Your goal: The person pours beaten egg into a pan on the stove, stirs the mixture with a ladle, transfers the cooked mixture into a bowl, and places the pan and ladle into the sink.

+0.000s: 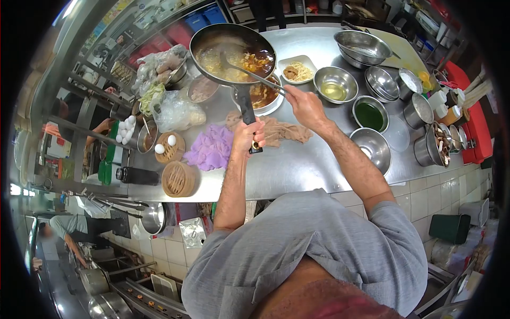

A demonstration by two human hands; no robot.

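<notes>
My left hand (249, 135) is closed round the black handle of a frying pan (243, 101), holding it up over the table. Inside the pan is brown sauce (257, 63) with yellowish pieces, and its near side tilts down. A long-handled metal cooking utensil (255, 76) is gripped in my right hand (307, 108); its head rests in the pan, its exact shape unclear. Partly hidden below the pan, a white bowl (276, 106) contains similar brown, saucy food. Just right of it stands a white square dish (309, 63) with noodles and a brown topping.
Purple cloth (210, 148) and brown cloth (284, 133) lie near my left hand. Steel bowls (372, 146) and a bowl of green liquid (370, 116) stand right. Bamboo steamers (178, 179), eggs (126, 129) and plastic bags (178, 110) are left. A co-worker (71, 227) is lower left.
</notes>
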